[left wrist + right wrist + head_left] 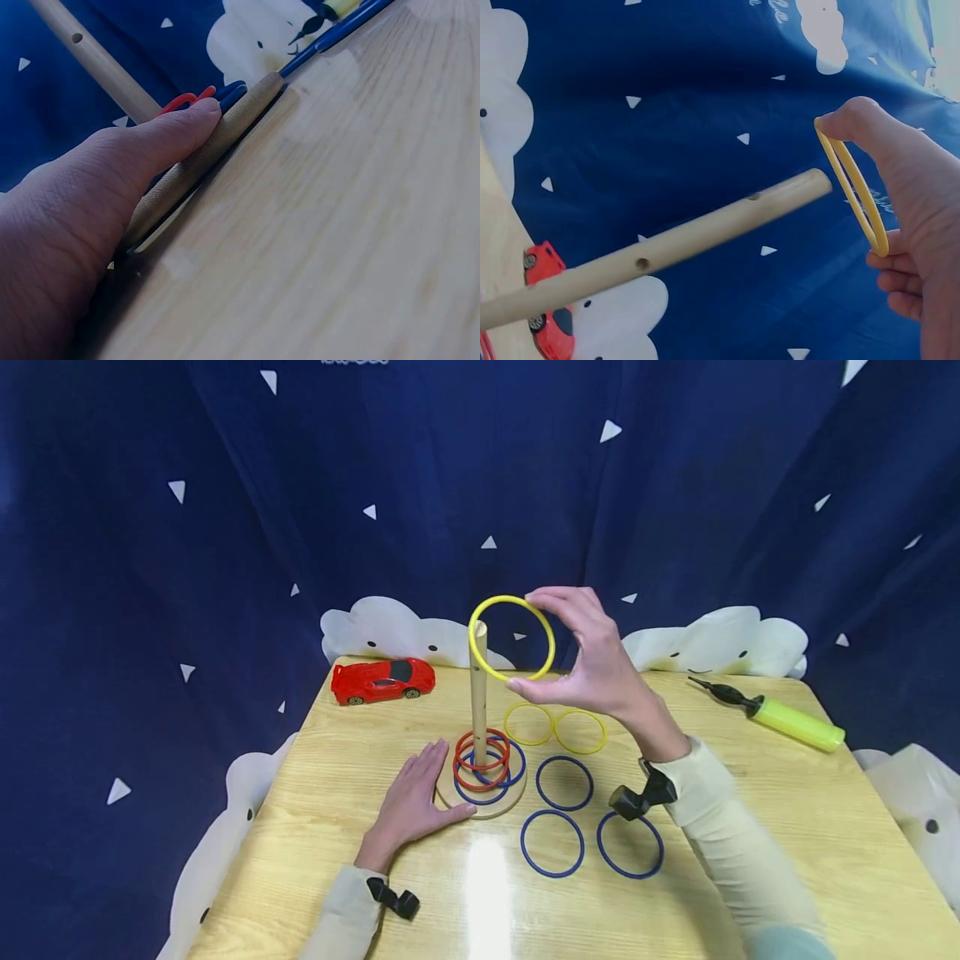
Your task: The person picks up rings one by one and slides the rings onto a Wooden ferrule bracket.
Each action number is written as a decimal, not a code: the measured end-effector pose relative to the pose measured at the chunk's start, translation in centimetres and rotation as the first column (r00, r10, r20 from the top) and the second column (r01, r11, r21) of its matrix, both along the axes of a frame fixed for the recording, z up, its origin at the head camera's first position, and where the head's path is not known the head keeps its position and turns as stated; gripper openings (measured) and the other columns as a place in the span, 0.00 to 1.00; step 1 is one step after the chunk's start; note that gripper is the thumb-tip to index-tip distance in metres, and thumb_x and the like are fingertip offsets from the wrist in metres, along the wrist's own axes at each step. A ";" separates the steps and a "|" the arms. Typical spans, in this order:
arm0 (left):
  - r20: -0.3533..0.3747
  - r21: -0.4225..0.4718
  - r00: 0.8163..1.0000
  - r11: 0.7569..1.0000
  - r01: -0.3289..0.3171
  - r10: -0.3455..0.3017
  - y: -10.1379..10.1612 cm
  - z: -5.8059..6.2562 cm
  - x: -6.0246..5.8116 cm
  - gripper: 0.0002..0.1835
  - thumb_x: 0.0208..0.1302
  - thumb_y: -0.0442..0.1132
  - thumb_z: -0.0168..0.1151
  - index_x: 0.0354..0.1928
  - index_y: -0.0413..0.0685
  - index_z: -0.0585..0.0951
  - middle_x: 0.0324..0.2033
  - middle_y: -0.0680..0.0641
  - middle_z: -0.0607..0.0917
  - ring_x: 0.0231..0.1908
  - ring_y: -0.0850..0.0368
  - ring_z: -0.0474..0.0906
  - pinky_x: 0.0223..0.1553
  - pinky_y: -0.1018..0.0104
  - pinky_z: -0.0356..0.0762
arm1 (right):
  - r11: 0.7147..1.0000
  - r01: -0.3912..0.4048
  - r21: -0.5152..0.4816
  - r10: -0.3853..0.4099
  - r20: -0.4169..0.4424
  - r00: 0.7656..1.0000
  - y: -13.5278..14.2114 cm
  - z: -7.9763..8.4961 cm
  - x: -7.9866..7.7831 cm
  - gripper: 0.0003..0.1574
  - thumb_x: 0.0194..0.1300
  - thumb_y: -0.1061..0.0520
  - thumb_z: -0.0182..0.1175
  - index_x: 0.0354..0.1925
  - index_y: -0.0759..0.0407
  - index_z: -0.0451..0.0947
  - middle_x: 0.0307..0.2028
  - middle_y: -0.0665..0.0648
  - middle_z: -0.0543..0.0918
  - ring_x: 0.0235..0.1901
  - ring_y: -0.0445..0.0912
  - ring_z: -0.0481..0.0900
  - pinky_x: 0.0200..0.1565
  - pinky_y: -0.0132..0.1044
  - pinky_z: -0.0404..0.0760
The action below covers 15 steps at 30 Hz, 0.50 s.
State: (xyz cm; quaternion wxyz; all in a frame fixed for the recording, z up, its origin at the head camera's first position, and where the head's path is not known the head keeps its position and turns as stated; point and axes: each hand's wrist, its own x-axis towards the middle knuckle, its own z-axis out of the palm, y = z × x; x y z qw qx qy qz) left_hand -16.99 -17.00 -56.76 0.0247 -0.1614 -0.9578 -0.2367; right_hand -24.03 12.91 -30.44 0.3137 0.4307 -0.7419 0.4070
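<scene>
My right hand (596, 664) holds a yellow ring (512, 599) by its rim, thumb at one side and fingertips at the other. In the right wrist view this ring (882, 241) is beside the tip of a wooden post (705, 234), apart from it. The post rises from a round wooden base (491, 811). Around its foot lie two red rings (507, 752) and two blue rings (522, 764). My left hand (408, 806) rests against the base's left edge with fingers extended; its thumb (169, 136) lies on the rim in the left wrist view.
Right of the base lie two yellow rings (529, 744) and three blue rings (551, 876). A red toy car (382, 681) stands at the back left, and a green hand pump (795, 722) lies at the back right. A dark blue curtain (480, 460) hangs behind the table.
</scene>
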 end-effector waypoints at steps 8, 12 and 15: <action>0.021 -0.024 1.000 1.000 0.001 0.000 0.1 -0.6 0.0 0.68 0.53 0.87 0.55 0.85 0.52 0.50 0.83 0.52 0.53 0.82 0.53 0.45 0.81 0.50 0.45 | 0.993 -0.008 0.115 -0.001 0.078 0.997 -1.4 -1.9 0.0 0.58 0.34 0.41 0.86 0.61 0.67 0.79 0.59 0.60 0.81 0.60 0.54 0.73 0.61 0.48 0.74; 0.017 -0.030 1.000 1.000 0.000 0.001 0.0 -0.7 -0.1 0.67 0.53 0.87 0.54 0.85 0.52 0.50 0.83 0.52 0.52 0.82 0.53 0.45 0.82 0.50 0.45 | 0.985 -0.008 0.171 -0.015 0.133 0.991 -1.9 -3.5 0.1 0.58 0.36 0.40 0.86 0.62 0.66 0.79 0.60 0.59 0.80 0.61 0.53 0.72 0.62 0.50 0.75; -0.004 -0.023 1.000 1.000 -0.003 0.003 -0.1 -0.6 -0.1 0.67 0.53 0.86 0.56 0.85 0.52 0.51 0.83 0.51 0.54 0.82 0.52 0.46 0.81 0.49 0.47 | 0.976 0.000 0.218 -0.038 0.174 0.984 -2.4 -5.3 0.1 0.58 0.37 0.37 0.84 0.62 0.65 0.78 0.60 0.58 0.80 0.61 0.52 0.72 0.60 0.50 0.76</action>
